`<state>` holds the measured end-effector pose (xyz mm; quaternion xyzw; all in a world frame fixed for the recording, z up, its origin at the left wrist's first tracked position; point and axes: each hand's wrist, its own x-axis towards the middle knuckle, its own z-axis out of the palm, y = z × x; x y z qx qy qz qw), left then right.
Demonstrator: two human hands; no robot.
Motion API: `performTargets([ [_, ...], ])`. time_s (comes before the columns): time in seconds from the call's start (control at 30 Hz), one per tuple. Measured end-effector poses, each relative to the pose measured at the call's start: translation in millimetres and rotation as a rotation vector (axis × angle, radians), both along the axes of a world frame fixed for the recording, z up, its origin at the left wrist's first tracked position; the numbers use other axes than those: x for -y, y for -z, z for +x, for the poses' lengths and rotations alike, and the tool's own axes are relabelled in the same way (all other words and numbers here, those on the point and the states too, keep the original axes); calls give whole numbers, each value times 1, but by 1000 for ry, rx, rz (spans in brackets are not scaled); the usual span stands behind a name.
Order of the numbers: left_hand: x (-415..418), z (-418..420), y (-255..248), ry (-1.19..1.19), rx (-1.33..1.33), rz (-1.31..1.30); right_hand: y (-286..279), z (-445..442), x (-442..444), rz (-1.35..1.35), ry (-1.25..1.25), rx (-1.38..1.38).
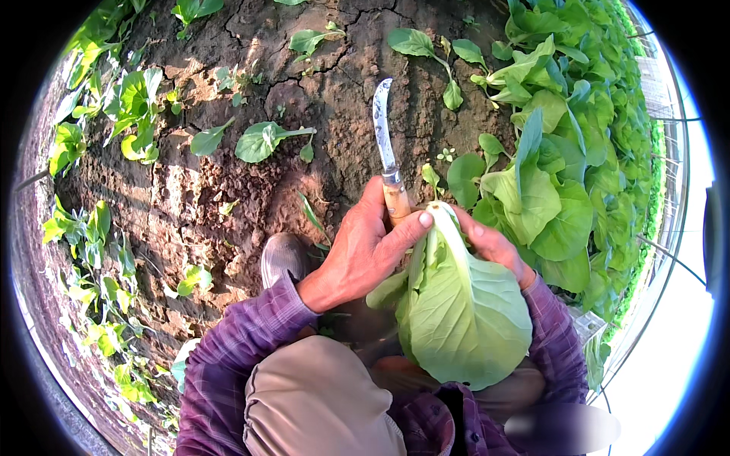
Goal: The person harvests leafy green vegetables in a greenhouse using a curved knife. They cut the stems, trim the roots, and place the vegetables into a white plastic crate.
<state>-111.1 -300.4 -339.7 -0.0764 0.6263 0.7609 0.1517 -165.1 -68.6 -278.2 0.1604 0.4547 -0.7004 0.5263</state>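
Note:
My left hand grips the wooden handle of a curved harvesting knife. The blade points away from me over the soil and has dark spots. My left thumb touches the cut stem end of a leafy green head, which looks like pak choi or a similar cabbage. My right hand holds that head from the far right side, partly hidden behind its pale stalk. The stem end points away from me, and the broad leaves hang towards my lap.
Dense leafy plants grow along the right. Loose leaves lie on cracked soil ahead. Small plants stand at left. My boot rests on the ground, and a pale crate is partly visible at right.

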Motion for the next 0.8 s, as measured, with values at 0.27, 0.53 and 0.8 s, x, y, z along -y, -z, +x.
performTargets([
  [0.27, 26, -5, 3, 242, 122, -141, 27, 10, -2, 123, -528, -83],
  [0.53, 27, 8, 50, 326, -319, -815, 64, 82, -1, 477, -1195, -364],
  [0.8, -35, 49, 77, 996, -353, -636, 78, 71, -118, 1100, -1244, -792],
])
